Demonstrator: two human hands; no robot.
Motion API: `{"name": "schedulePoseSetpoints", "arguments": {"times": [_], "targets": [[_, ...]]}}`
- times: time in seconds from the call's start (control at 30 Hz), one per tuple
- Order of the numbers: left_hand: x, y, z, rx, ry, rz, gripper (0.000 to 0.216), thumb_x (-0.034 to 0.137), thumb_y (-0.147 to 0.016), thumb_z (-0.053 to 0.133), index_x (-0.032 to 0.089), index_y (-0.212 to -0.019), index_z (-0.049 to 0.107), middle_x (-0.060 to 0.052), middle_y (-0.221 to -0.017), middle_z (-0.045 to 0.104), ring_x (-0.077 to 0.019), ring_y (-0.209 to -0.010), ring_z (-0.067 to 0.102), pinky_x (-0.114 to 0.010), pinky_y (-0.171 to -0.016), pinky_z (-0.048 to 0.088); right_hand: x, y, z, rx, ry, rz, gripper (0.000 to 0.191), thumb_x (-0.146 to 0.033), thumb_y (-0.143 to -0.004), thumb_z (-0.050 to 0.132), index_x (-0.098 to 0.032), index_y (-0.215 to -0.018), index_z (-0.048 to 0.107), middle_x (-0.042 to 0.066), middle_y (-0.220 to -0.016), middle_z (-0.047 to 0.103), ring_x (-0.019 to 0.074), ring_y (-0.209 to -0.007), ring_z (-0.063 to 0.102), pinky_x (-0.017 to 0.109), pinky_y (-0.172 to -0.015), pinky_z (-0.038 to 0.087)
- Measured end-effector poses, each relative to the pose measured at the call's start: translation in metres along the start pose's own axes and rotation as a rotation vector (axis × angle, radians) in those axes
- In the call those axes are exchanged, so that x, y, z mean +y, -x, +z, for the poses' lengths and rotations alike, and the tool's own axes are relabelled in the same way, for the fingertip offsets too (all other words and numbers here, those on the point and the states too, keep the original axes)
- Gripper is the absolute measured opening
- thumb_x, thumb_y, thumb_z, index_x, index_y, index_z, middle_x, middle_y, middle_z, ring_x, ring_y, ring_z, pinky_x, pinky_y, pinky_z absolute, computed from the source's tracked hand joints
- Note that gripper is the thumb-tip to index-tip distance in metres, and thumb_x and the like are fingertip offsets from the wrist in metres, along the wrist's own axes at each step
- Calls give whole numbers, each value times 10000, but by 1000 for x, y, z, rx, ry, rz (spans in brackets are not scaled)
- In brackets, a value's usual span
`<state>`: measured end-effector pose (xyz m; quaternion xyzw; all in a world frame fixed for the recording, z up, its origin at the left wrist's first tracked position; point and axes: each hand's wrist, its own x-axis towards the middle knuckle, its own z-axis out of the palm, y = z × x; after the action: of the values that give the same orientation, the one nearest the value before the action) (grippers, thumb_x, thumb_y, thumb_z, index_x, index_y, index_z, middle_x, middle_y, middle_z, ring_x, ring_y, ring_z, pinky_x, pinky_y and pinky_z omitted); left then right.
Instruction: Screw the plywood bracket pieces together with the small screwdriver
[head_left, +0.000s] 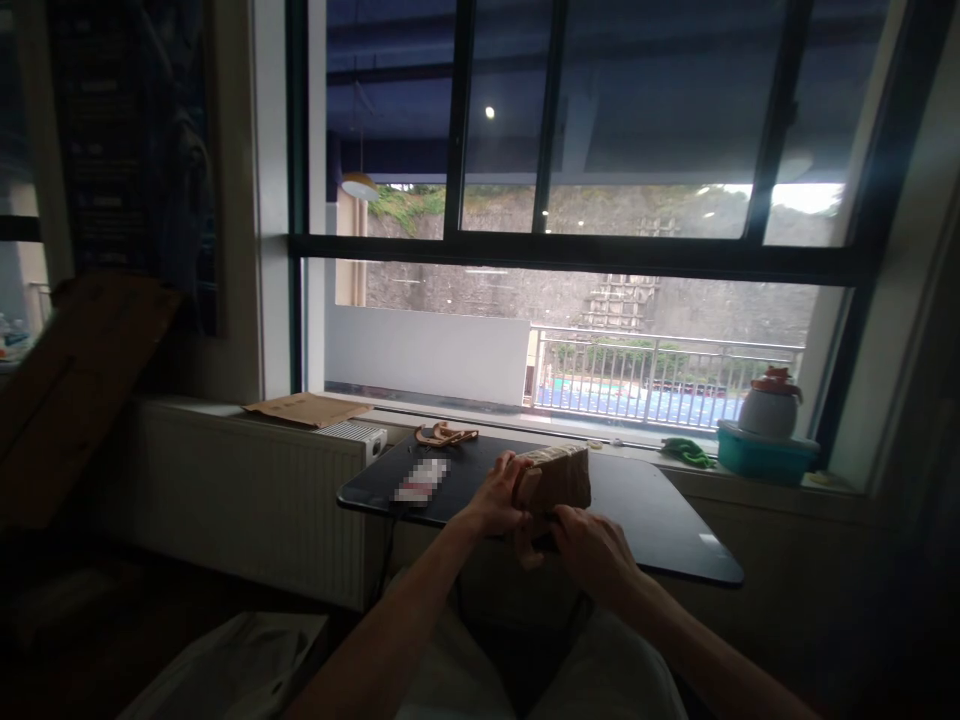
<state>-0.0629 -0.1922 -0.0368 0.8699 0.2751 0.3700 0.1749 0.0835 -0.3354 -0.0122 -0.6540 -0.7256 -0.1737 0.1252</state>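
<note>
A small brown cardboard block (564, 482), its top edge showing pale layers, is held up at the near edge of the dark table (637, 520). My left hand (496, 494) grips its left end, fingers wrapped over the top. Just below the block, my right hand (596, 545) is closed around a small dark object (545, 538), mostly hidden by the fingers; its kind is unclear. A loose brown strip (529, 556) hangs under the block between both hands.
Curled brown scraps (445, 434) and a blurred-out flat item (421, 481) lie on the table's left side. A flat cardboard piece (307, 408) rests on the radiator (247, 490). On the sill stand a teal box (765, 455) with a white jug (769, 408) and a green cloth (686, 452).
</note>
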Motion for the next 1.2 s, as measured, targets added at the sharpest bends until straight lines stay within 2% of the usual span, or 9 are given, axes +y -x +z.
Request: {"name": "schedulePoseSetpoints", "arguments": {"times": [0.1,0.23,0.37,0.47,0.6,0.7,0.97,1.1,1.2], "targets": [[2,1,0,-3,-3,10,850,121,-509,750,275,-1266,395,-82,-1361,281,-343,-1297,288,-466,-1046,335,3,1,2,-10,-55,72,224,-269,-956,367,-225,-966,586,16,-881,714,158,-804,670,243,-587,371],[3,1,-2,-14,-9,16,853,127,-504,751,266,-1266,393,-81,-1362,287,-339,-1297,299,-464,-1061,318,2,2,-3,-11,-60,72,205,-273,-951,381,-229,-963,580,4,-850,717,162,-783,676,246,-560,362],[3,1,-3,-23,-12,9,878,140,-490,768,265,-1272,391,-90,-1389,260,-355,-1305,294,-480,-1066,306,-6,1,-12,15,19,-11,188,-164,-899,461,-195,-1066,541,48,-886,688,190,-770,664,266,-552,379],[1,1,-3,-19,-13,6,881,134,-487,769,266,-1273,391,-97,-1391,260,-354,-1309,290,-480,-1066,309,-10,-1,-14,27,96,-106,185,-77,-878,442,-166,-988,561,89,-896,650,216,-787,634,293,-566,401],[0,1,-2,-1,-7,-2,873,118,-500,757,263,-1276,385,-98,-1395,248,-348,-1304,294,-475,-1074,299,-14,-2,-10,29,126,-180,183,-60,-878,423,-154,-922,573,92,-863,633,223,-768,611,316,-578,414],[1,1,-2,3,1,0,871,113,-505,753,271,-1277,383,-83,-1375,268,-343,-1289,309,-470,-1069,308,-13,-3,-6,29,94,-146,178,-73,-884,427,-159,-924,578,83,-867,645,215,-770,624,308,-588,411],[6,2,-3,-2,5,9,858,108,-496,753,239,-1266,399,-93,-1342,286,-341,-1266,332,-453,-1054,329,-6,0,-1,21,-54,114,240,-287,-957,363,-220,-957,594,21,-857,716,169,-790,676,254,-575,369],[7,2,-4,-13,0,10,841,113,-505,750,259,-1256,401,-80,-1346,289,-339,-1268,331,-460,-1058,323,-4,2,-6,7,-56,101,186,-277,-932,408,-213,-973,578,21,-846,716,174,-763,676,252,-544,340],[6,2,-4,-14,-5,8,850,116,-500,753,253,-1261,399,-86,-1360,276,-340,-1275,322,-458,-1064,315,-4,2,-11,8,-11,22,174,-174,-893,452,-198,-1030,555,30,-873,695,167,-739,663,248,-528,339]]}}
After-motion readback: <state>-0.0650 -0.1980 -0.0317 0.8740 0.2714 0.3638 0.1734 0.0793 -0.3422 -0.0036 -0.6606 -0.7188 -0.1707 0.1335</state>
